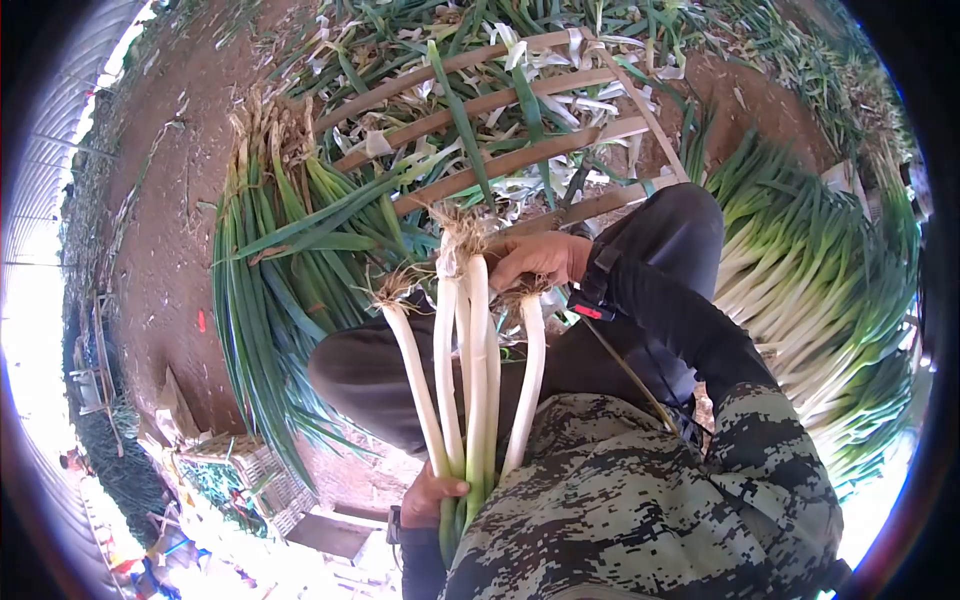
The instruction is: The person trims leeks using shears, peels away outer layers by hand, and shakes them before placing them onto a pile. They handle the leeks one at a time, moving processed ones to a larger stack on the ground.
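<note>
scallions (pixel 476 370) ran near-to-far, roots far | left hand (pixel 430 495) grip closed round near green ends | right hand (pixel 535 258) grip curled on far roots

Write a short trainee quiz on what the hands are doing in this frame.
1. True or false: the left hand has its grip around the green onions at their green end.
2. Which part of the bunch does the right hand touch? A) the roots B) the leaf tips C) the middle
3. What is heaped near the picture's right edge?

Key: 1 true; 2 A; 3 stacked onions, white stalks side by side.
</note>
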{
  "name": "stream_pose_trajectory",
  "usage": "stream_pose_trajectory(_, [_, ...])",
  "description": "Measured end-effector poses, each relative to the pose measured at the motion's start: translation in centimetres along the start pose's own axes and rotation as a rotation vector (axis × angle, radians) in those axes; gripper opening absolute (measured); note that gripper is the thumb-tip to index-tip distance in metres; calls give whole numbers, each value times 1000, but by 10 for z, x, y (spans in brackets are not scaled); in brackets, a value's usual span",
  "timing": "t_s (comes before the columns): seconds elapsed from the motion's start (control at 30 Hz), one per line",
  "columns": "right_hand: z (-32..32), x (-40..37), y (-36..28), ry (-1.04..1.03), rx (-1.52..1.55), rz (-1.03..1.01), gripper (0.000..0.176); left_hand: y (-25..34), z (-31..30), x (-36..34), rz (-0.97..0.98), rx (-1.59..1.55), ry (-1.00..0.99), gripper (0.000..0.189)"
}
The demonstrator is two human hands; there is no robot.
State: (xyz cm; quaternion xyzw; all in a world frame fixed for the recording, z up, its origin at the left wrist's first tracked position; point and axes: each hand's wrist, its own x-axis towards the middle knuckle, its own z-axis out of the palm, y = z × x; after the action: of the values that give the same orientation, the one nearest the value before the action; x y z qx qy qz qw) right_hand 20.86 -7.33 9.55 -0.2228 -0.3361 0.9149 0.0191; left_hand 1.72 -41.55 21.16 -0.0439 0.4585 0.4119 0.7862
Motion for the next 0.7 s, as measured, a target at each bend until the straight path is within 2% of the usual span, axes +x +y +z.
stream_pose_trajectory(0.03, [-3, 1, 1, -60, 79, -11, 36, -1, -1, 0, 1, 11, 8, 79])
stream_pose_trajectory(0.17, [32, -9, -18, 62, -137, -46, 37, -3, -8, 1, 12, 52, 39, 89])
stream_pose_trajectory(0.2, [33, -10, -15, -11, -162, -131, 34, -2, -5, 0, 33, 36, 31, 89])
stream_pose_trajectory(0.3, [21, -10, -19, 347, -412, -216, 38, -7, -12, 2, 63, 81, 72, 89])
stream_pose_trajectory(0.33, [15, -11, -23, 560, -271, -222, 36, -6, -16, 3, 35, 113, 60, 87])
stream_pose_trajectory(0.43, [23, -15, -53, 479, -539, -262, 36, 5, 9, -1, 33, 81, 74, 83])
stream_pose_trajectory(0.47, [26, -20, -60, 370, -666, -182, 38, 6, 8, -1, 23, 115, 72, 82])
stream_pose_trajectory(0.57, [27, -13, -64, 260, -713, -113, 33, 8, 6, 2, 7, 178, 64, 79])
stream_pose_trajectory(0.7, [38, -13, -66, 286, -733, -145, 26, 7, 13, 0, 21, 151, 86, 77])
